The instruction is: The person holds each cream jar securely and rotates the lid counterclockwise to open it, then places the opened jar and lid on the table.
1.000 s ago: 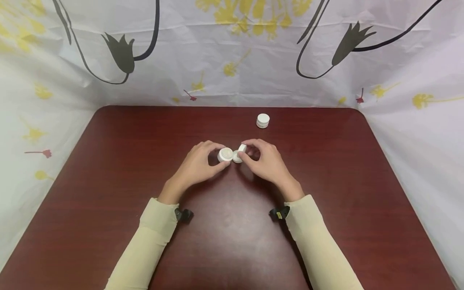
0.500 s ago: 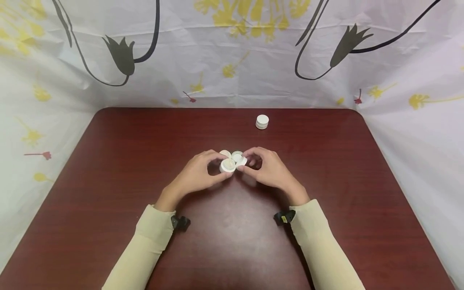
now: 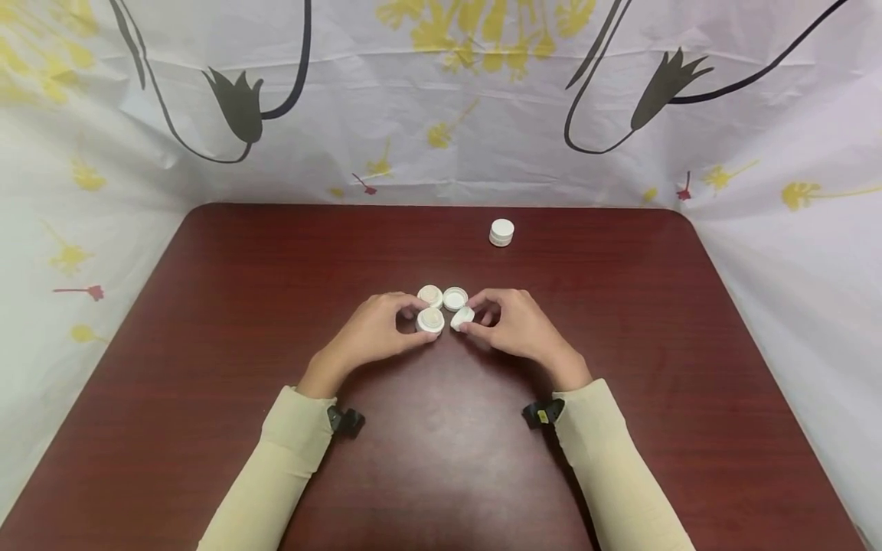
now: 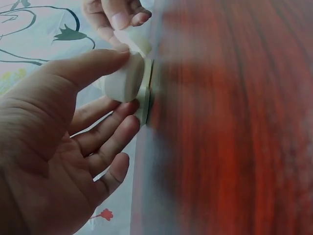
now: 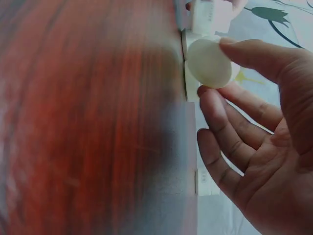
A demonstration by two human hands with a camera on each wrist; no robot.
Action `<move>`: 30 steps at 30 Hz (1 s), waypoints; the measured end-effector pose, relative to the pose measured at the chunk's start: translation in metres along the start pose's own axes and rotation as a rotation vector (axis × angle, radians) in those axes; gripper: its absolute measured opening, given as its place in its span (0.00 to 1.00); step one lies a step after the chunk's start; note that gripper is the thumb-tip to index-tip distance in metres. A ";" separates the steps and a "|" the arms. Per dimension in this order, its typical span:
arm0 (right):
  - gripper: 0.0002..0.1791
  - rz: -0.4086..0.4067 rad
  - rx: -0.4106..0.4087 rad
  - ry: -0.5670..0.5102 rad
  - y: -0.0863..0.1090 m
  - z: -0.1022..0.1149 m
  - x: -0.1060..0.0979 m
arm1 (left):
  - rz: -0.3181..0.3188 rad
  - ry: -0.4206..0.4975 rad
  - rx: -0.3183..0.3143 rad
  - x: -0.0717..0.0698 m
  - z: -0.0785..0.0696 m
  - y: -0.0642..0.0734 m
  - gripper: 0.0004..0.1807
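In the head view my left hand [image 3: 372,329] pinches a small white open jar [image 3: 430,321] between thumb and fingers, its pale top facing up. My right hand [image 3: 520,325] pinches a tilted white lid [image 3: 462,318] just to the right of that jar. Right behind them, a second open jar [image 3: 430,295] and an upturned lid [image 3: 455,298] sit side by side on the table. The left wrist view has the held jar [image 4: 122,81] side-on, gripped by thumb and fingertips. In the right wrist view, the held lid [image 5: 210,63] shows its round flat face.
A capped white jar [image 3: 501,233] stands near the back edge of the dark red table [image 3: 441,474]. A white cloth [image 3: 441,99] with a flower print hangs behind and along both sides.
Both hands have moved toward the person with the jar and the lid, uncovering the second jar and upturned lid behind. The held lid has turned and now sits apart from the held jar.
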State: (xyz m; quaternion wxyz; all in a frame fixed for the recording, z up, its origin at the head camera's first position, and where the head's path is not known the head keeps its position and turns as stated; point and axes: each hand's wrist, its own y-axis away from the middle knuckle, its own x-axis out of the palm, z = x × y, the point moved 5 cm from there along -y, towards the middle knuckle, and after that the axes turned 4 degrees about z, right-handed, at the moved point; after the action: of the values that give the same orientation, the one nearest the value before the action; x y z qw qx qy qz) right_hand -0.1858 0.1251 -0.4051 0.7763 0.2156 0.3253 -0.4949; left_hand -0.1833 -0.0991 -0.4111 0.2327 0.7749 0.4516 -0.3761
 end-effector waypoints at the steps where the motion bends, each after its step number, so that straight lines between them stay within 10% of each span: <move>1: 0.16 0.006 0.005 0.003 0.000 -0.001 0.001 | 0.005 -0.006 -0.002 0.000 0.000 0.000 0.26; 30: 0.15 0.014 -0.007 0.091 -0.003 -0.005 0.009 | -0.002 -0.130 0.023 0.006 0.000 0.000 0.26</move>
State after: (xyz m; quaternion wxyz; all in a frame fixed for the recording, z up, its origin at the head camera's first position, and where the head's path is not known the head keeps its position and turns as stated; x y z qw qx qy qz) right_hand -0.1879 0.1220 -0.4151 0.7648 0.2373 0.3607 -0.4781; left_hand -0.1819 -0.0958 -0.4154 0.2525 0.7508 0.4320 -0.4312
